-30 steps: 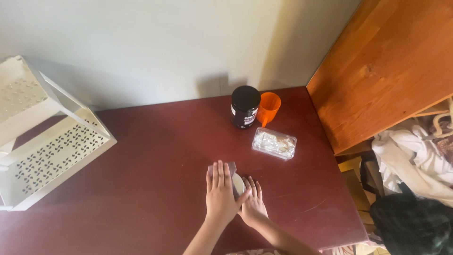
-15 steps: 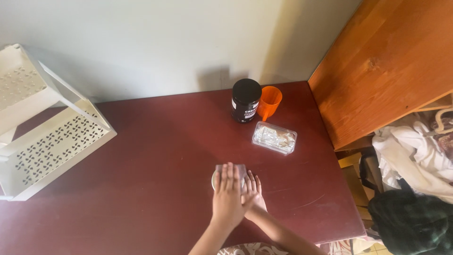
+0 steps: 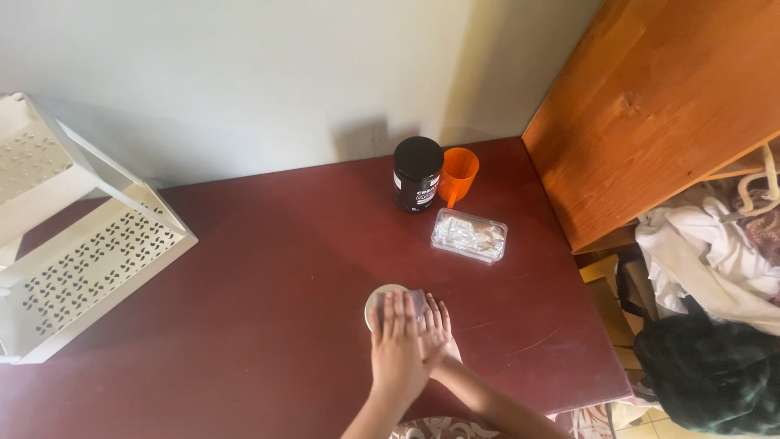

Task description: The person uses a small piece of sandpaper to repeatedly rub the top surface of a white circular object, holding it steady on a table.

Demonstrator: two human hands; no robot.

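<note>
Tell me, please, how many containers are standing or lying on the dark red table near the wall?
3. A black jar stands near the wall, an orange cup is right beside it, and a clear plastic box lies just in front of them. More may be hidden under the hands.

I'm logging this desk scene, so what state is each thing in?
Black jar: upright, lid on.
Orange cup: upright, touching the jar.
Clear box: closed, lying flat.
White rack: shelves bare.
Left hand: flat, pressing a grey cloth onto a white disc.
Right hand: flat, partly under the left.
</note>
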